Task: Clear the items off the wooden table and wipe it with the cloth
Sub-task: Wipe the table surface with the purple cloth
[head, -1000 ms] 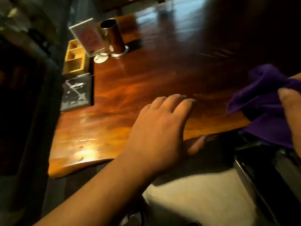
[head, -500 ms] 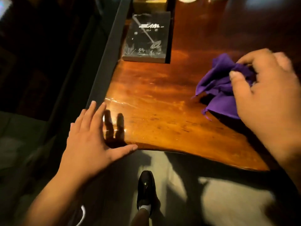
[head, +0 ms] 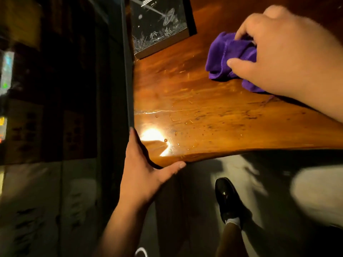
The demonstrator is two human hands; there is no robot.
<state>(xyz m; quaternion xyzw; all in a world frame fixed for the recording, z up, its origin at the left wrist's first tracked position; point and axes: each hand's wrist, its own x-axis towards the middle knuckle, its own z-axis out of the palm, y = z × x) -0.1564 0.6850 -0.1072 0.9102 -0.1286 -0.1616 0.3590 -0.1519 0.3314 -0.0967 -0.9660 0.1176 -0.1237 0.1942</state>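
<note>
I seem to be in a dim café or restaurant. I see a glossy, live-edge reddish-brown wooden table (head: pixel 213 115) under warm spot lighting, a black booklet with white line drawings (head: pixel 159 25) lying on it like a menu, and a pale hard floor (head: pixel 259 182) below.

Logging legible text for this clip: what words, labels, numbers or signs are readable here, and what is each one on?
None can be read.
Black book or box with pale line art at the wooden table's far left: only drawings of plants and a streak show; any title is cut off.
Dark panels on the left: faint marks, too dim and blurred.
Purple cloth, black shoe: no text visible.
</note>
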